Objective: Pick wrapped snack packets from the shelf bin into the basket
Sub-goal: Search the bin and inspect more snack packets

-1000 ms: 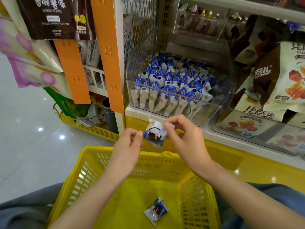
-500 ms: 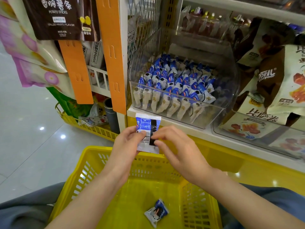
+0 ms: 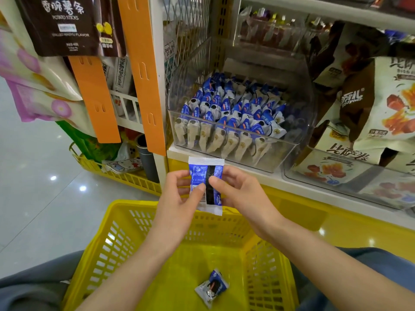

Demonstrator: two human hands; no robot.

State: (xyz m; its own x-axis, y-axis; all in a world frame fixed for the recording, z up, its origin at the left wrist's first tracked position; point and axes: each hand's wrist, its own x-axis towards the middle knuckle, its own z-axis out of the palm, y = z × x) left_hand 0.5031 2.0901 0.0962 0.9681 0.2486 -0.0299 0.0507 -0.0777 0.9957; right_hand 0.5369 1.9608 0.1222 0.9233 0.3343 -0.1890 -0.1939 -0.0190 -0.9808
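Note:
A blue and white snack packet [image 3: 205, 176] is held upright above the yellow basket's far rim, its back side with a barcode facing me. My left hand [image 3: 179, 198] pinches its left edge with thumb on the front. My right hand [image 3: 238, 191] grips its right edge. The yellow basket [image 3: 125, 239] sits on my lap and holds one packet [image 3: 212, 287] on its floor. The clear shelf bin [image 3: 289, 151] above holds several rows of the same packets [image 3: 226, 117].
An orange shelf post [image 3: 143, 72] stands left of the bin. Large snack bags [image 3: 379, 113] fill the bin to the right. Hanging bags [image 3: 67, 25] crowd the upper left, with another yellow basket [image 3: 125, 176] on the floor below.
The packet went from hanging in my right hand alone to being held by both hands, turned so its back faces me, and raised slightly.

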